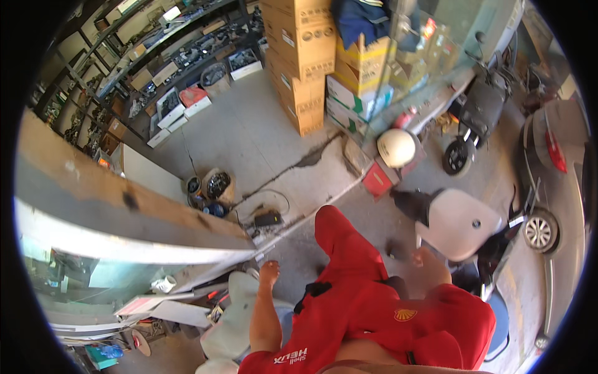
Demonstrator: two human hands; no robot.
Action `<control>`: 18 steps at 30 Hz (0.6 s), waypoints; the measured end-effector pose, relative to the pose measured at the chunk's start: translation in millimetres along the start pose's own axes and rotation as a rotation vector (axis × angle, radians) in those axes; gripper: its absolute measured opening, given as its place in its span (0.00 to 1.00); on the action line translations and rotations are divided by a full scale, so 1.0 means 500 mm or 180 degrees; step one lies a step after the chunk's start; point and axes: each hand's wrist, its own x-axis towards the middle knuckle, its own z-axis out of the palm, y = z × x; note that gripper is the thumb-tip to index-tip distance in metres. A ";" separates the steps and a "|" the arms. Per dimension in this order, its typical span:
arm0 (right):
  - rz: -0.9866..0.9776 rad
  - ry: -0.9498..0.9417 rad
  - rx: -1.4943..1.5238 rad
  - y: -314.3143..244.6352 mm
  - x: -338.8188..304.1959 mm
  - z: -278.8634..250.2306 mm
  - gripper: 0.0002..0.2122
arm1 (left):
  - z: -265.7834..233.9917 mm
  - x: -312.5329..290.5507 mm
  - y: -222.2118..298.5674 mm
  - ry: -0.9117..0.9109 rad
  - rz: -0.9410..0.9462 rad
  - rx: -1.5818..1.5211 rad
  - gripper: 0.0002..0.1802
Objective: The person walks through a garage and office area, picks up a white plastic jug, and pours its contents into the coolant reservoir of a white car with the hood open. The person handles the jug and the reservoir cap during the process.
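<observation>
My left hand (270, 273) hangs low at my left side with its fingers curled in. Nothing shows in it. It is near a pale grey-green plastic chair (233, 310), with a gap between them. My right hand (425, 258) is bent in front of my red clothing (355, 299) and smeared by motion, so its fingers do not show clearly. Closest to it is a beige panel with rounded corners (458, 221) and a dark round spot, which looks like part of a chair. I cannot make out any contact between the two.
A low concrete step (311, 215) crosses ahead, with a black box and cable (269, 218) on it. Tall cardboard boxes (302, 68) stand beyond. A cream helmet (396, 148), a dark scooter (483, 109) and a grey car (554, 206) are at right. Loaded shelves (187, 47) fill the far left.
</observation>
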 end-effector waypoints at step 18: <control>-0.3453 -0.0569 -0.2051 -1.524 -0.373 0.523 0.11 | -0.048 0.184 0.719 0.0141 -0.0547 -0.0708 0.09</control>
